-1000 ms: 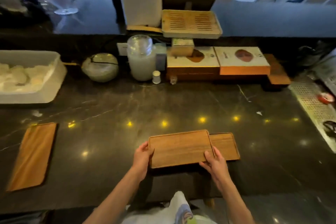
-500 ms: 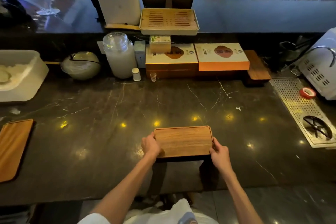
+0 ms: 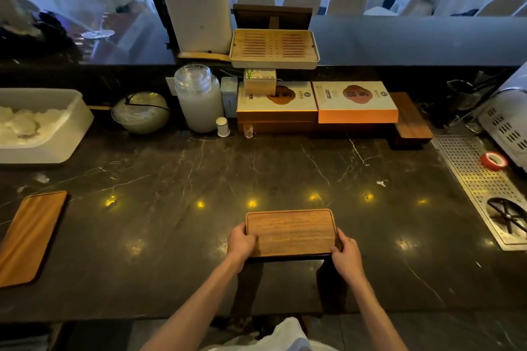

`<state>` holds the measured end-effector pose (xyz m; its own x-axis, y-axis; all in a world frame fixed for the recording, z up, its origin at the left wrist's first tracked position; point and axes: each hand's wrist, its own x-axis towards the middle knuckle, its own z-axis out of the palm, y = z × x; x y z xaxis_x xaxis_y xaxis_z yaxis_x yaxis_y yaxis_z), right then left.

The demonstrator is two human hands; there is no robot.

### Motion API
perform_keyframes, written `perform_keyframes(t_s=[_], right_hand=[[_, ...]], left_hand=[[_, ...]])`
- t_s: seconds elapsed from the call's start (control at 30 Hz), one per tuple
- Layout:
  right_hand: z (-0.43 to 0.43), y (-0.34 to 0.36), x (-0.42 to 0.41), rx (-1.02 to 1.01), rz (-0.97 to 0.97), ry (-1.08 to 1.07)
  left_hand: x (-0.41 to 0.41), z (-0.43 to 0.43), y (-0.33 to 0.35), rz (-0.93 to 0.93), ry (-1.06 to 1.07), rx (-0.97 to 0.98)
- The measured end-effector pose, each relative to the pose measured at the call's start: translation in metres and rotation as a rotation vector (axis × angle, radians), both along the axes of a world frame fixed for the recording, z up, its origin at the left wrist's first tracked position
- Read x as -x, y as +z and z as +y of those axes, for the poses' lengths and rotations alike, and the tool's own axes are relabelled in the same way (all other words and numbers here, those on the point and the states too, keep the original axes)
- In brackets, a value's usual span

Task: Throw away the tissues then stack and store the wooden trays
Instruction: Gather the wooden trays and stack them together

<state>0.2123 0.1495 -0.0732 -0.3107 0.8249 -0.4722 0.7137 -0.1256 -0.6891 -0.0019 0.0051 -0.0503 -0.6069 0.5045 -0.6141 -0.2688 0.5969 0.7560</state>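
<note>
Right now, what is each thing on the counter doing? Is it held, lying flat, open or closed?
Wooden tray in front: lying flat on the counter, gripped at both short ends.
Left hand: closed on the tray's left end.
Right hand: closed on the tray's right end.
Wooden tray at far left: lying flat, untouched.
Glass jar: upright, lid on.
White tub: open.
Red tape roll: lying on the drain grate.

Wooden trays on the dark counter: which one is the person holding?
The darker brown wooden tray at the near edge, gripped at its short ends by the left hand and right hand. The lighter orange-brown tray lies untouched at far left.
</note>
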Motion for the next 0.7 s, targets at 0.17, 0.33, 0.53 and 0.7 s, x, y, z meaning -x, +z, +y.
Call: perform_keyframes(t_s=[0.17, 0.33, 0.53, 0.7], right_hand=[[-0.0024, -0.0008, 0.0005, 0.021, 0.017, -0.06], [-0.0019, -0.0022, -0.0017, 0.042, 0.034, -0.083], [-0.0071, -0.0025, 0.0021, 0.042, 0.11, -0.114], [-0.0088, -0.0085, 0.004, 0.082, 0.143, -0.079]], left_hand=[[-0.0017, -0.0027, -0.0002, -0.06, -0.022, -0.056], [0.0018, -0.0004, -0.0011, -0.074, -0.051, -0.027], [-0.0034, 0.0034, -0.0031, -0.124, 0.029, 0.031], [-0.0076, 0.0019, -0.0017, -0.115, 0.028, 0.009]])
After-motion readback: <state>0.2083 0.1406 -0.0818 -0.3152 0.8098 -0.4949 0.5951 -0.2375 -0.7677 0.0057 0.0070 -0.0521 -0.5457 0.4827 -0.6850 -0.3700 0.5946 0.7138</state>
